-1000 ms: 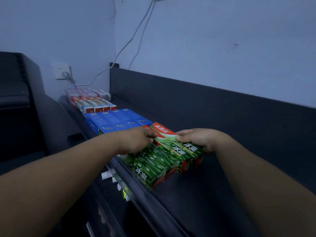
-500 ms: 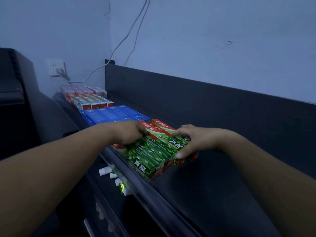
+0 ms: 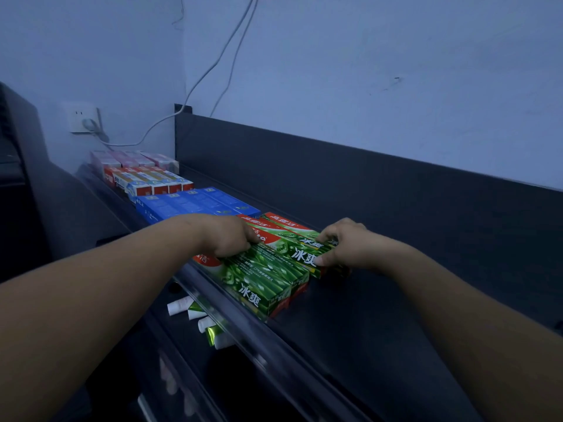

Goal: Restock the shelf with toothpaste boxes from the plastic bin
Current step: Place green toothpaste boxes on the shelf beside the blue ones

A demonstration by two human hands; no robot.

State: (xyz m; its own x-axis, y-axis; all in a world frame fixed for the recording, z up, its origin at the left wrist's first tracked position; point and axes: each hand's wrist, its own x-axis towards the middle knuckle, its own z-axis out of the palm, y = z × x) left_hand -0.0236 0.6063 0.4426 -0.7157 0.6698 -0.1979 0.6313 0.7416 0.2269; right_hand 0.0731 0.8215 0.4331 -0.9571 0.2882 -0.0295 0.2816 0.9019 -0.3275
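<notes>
Dark shelf (image 3: 365, 315), green boxes (image 3: 268, 278) bunched at its front edge: left hand (image 3: 227, 239) and right hand (image 3: 344, 245) each grip the bunch, so an uneven shove could tip the nearest box off.

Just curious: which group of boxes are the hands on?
The green boxes, the nearest group: the left hand and right hand both hold them. The blue boxes lie farther off.
</notes>
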